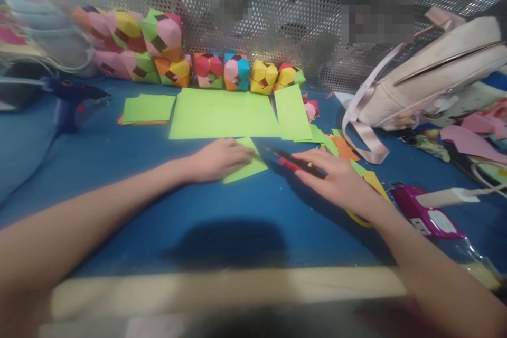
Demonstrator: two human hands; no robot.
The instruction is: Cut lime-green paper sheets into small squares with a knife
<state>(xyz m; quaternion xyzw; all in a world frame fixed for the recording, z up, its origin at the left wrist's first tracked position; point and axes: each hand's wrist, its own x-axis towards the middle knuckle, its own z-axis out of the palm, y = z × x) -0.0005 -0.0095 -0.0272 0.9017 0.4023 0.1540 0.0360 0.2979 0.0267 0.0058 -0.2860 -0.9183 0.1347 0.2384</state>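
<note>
My left hand [222, 159] lies on the table with its fingers together, holding down a small light green piece of paper [246, 170]. In my right hand [336, 177] is a slim dark tool with red parts [292, 162]. Motion blur hides the tool's exact kind; its thin tip points left, just off the paper's right edge. Beyond my hands lies a wide light green sheet [224, 113], with a narrower green strip [293, 113] over its right end.
Colourful folded paper balls [208, 69] line the mesh screen [277, 5]. Left stand a stack of green cards [148, 109] and a blue glue gun [69, 103]. Right are paper scraps [344, 148], a pale bag [439, 76] and a purple box with a white plug [430, 216].
</note>
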